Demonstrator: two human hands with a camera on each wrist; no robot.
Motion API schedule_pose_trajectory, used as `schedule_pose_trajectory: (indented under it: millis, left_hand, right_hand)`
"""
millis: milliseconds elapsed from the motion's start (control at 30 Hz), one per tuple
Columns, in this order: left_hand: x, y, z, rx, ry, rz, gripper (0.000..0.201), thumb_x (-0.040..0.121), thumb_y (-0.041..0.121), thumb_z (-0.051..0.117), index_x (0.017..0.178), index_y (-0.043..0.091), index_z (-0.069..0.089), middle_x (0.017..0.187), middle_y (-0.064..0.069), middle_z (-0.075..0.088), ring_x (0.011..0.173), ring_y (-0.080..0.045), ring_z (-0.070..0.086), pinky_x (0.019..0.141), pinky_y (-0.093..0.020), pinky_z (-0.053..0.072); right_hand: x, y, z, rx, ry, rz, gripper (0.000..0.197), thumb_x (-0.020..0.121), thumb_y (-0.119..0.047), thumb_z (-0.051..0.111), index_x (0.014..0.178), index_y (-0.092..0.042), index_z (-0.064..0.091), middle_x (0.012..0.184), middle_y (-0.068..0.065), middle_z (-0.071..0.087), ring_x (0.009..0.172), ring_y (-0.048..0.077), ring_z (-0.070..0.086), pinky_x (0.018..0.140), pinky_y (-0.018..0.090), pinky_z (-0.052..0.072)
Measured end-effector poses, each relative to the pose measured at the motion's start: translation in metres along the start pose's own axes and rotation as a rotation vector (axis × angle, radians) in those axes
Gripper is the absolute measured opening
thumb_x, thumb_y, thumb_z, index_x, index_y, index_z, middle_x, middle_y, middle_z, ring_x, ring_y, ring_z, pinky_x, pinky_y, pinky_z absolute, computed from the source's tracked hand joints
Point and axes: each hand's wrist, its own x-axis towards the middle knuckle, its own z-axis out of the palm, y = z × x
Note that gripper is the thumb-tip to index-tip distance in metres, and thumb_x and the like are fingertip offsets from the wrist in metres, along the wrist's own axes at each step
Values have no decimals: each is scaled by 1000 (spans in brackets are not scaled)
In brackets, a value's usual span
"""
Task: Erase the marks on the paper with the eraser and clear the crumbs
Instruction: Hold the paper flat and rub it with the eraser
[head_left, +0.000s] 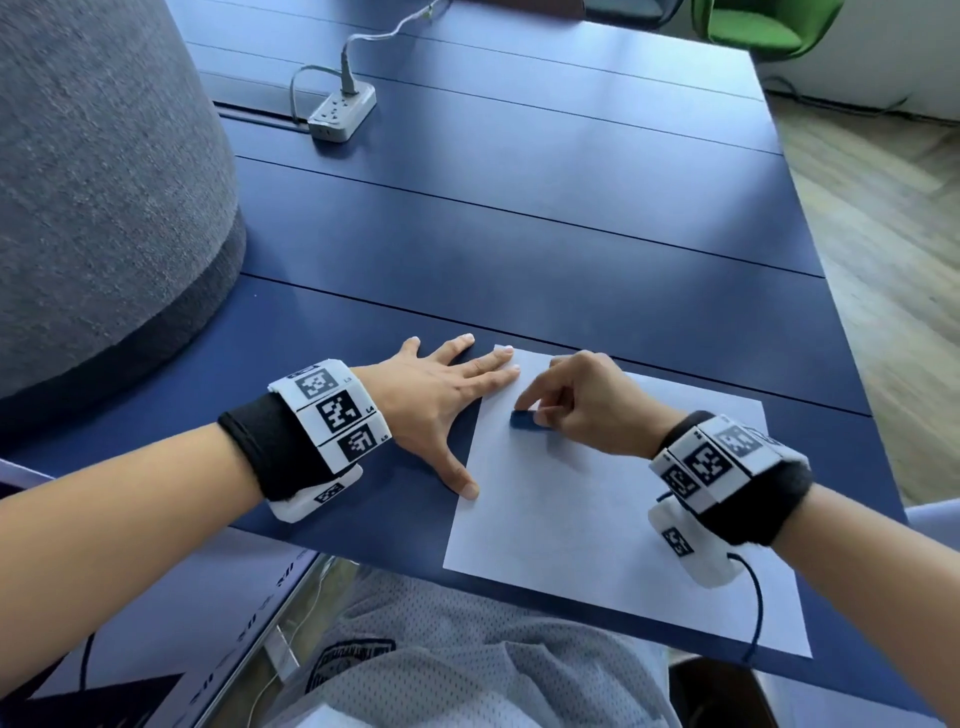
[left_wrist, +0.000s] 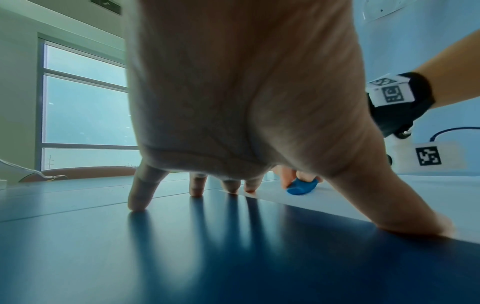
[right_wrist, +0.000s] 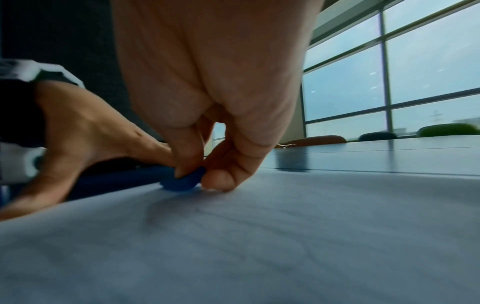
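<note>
A white sheet of paper (head_left: 597, 499) lies on the dark blue table (head_left: 519, 249), near its front edge. My right hand (head_left: 582, 402) pinches a small blue eraser (head_left: 527, 420) between thumb and fingers, and the eraser touches the paper near its upper left. The same eraser (right_wrist: 182, 182) shows in the right wrist view, with faint grey pencil lines (right_wrist: 207, 214) on the paper (right_wrist: 285, 236) in front of it. My left hand (head_left: 447, 395) lies flat with fingers spread; two fingertips press the sheet's top left corner and the thumb touches its left edge. The eraser (left_wrist: 301, 188) appears behind that hand.
A grey power strip (head_left: 340, 113) with a plugged cable sits at the far left of the table. A big grey fabric-covered rounded object (head_left: 93, 182) stands at the left. A green chair (head_left: 763, 23) is beyond the far right corner. Wooden floor lies to the right.
</note>
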Motion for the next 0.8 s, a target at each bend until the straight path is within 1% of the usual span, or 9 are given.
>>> schedule_pose_trajectory:
  millis: [67, 200, 300, 367, 433, 500, 533, 667, 800]
  left_hand:
    - [0, 0, 1, -18, 2, 4, 137, 53, 87, 65, 151, 41, -20, 154, 26, -29, 147, -17, -24, 114, -66, 1]
    - [0, -1, 2, -11, 9, 7, 137, 53, 87, 65, 151, 40, -20, 154, 26, -29, 147, -17, -24, 114, -66, 1]
    - [0, -1, 0, -11, 5, 1, 137, 53, 87, 65, 151, 40, -20, 154, 26, -29, 146, -17, -24, 115, -65, 0]
    - [0, 0, 0, -15, 3, 5, 137, 53, 88, 65, 151, 41, -19, 154, 26, -29, 146, -16, -24, 114, -65, 0]
    - [-1, 1, -1, -18, 3, 5, 137, 53, 87, 65, 151, 41, -19, 154, 26, -29, 147, -17, -24, 114, -66, 1]
    - [-1, 2, -1, -15, 6, 6, 137, 54, 86, 66, 151, 40, -19, 155, 26, -28, 147, -17, -23, 114, -66, 1]
    - [-2, 1, -1, -16, 6, 2, 137, 54, 86, 66, 151, 40, -19, 155, 26, -28, 147, -17, -23, 114, -67, 1]
    - [-2, 1, -2, -22, 1, -5, 137, 54, 86, 66, 151, 40, -19, 155, 25, -27, 147, -17, -23, 114, -67, 2]
    - [-3, 1, 0, -30, 5, -1, 136, 55, 84, 67, 151, 40, -19, 155, 25, -28, 147, -17, -24, 113, -67, -1]
  right_hand:
    - [-7, -1, 3, 29, 12, 8, 22, 80, -1, 68, 93, -16, 78, 67, -10, 49, 60, -5, 51, 58, 6, 36]
    - [-24, -12, 8, 9, -231, -68, 25, 78, 0, 68, 92, -19, 78, 70, -4, 56, 63, 0, 51, 60, 10, 39]
    - [-13, -8, 4, 9, -41, 16, 23, 80, 0, 66, 93, -16, 77, 65, -10, 52, 61, -8, 52, 58, 8, 36]
    - [-18, -9, 7, 44, -17, 42, 22, 81, -1, 67, 93, -16, 77, 67, -10, 52, 61, -7, 52, 58, 6, 37]
    - [-33, -14, 13, 52, -176, -13, 24, 79, -1, 68, 92, -18, 78, 72, -4, 59, 63, 0, 53, 60, 7, 38]
    - [-44, -22, 15, 45, -337, -51, 25, 77, -1, 68, 91, -19, 79, 75, 0, 66, 65, -1, 54, 60, 7, 39]
    - [-41, -21, 14, 36, -339, -51, 25, 77, -1, 69, 90, -19, 78, 75, -1, 66, 64, -2, 54, 60, 7, 39]
    - [-32, -12, 14, 36, -75, -1, 24, 79, -2, 68, 91, -21, 78, 67, -9, 53, 61, -2, 52, 58, 7, 37]
    - [-54, -25, 26, 69, -290, -120, 33, 77, 3, 66, 91, -24, 79, 73, -6, 52, 65, 6, 51, 61, 9, 38]
